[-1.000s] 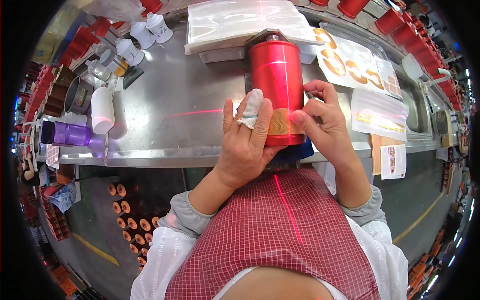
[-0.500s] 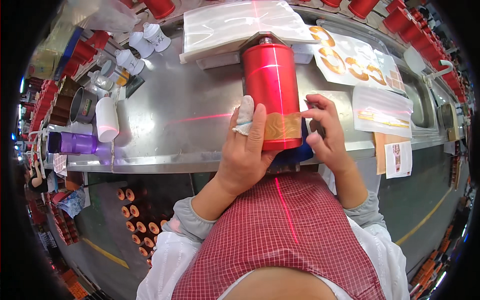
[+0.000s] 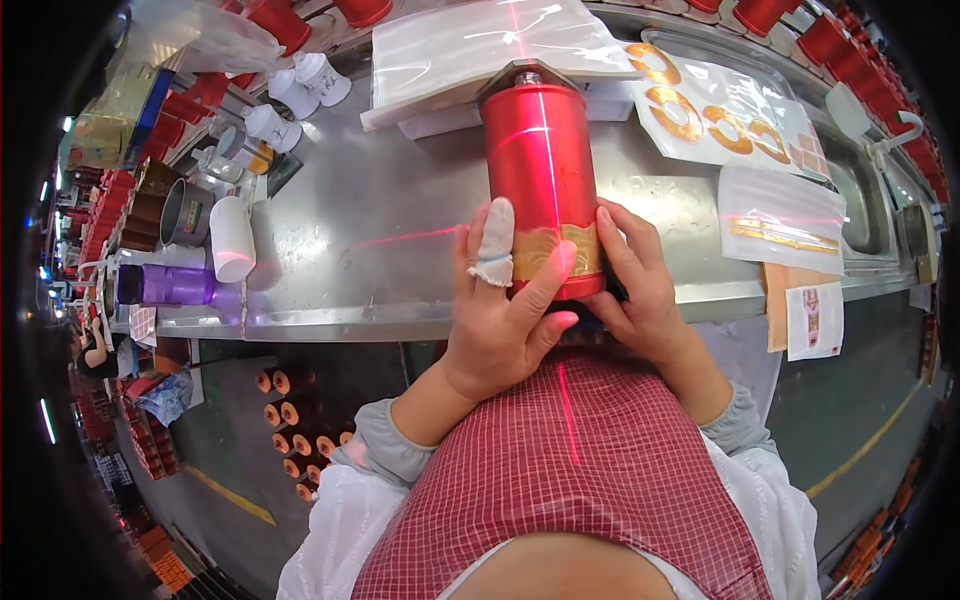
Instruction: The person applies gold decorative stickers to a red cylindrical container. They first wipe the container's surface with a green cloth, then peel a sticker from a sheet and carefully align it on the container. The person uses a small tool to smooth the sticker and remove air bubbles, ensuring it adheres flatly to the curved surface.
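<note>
Head view: both hands, left [image 3: 500, 320] and right [image 3: 640, 290], clasp the red canister [image 3: 540, 170].

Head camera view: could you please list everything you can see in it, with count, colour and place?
Cylindrical can: one, red with a gold band near its base, lying on the table's middle.
Table: one, bare steel, across the upper half.
Clear plastic sheets: a stack, behind the can.
Gold ring labels: several, on a clear sheet to the right.
Purple bottle: one, at the table's left edge.
White roll: one, beside the bottle.
Red cans: many, along the far edges.
Apron: one, red checked, bottom centre.
Left hand: on the can's gold band; one finger wears a white cot.
Right hand: holding the can's base.
</note>
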The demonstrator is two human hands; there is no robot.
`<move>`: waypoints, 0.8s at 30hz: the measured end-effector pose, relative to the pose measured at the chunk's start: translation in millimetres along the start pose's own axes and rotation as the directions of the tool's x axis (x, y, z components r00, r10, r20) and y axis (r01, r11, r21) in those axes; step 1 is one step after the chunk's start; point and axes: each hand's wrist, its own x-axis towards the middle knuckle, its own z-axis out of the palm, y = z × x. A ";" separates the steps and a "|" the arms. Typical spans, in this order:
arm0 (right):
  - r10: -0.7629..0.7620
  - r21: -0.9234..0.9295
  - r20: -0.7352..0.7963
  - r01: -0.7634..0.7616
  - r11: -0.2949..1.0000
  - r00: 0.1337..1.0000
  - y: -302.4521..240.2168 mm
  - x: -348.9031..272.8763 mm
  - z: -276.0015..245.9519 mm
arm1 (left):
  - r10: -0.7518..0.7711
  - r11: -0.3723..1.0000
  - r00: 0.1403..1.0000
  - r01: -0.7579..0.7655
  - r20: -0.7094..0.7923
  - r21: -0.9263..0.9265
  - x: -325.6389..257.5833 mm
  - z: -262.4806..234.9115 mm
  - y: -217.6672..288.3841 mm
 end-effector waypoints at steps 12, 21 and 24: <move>0.006 0.034 -0.018 -0.005 0.999 1.000 1.0 -0.6 1.4 | -0.399 0.532 0.896 0.398 0.194 -0.747 17.0 0.8 -17.2; 0.002 0.018 -0.040 -0.001 1.000 0.999 0.3 -0.4 2.3 | -0.456 0.514 0.874 0.413 0.168 -0.752 20.7 5.9 -11.0; -0.002 0.012 -0.036 0.002 1.000 0.999 0.2 -0.1 1.6 | -0.438 0.521 0.882 0.407 0.175 -0.750 19.6 5.5 -11.7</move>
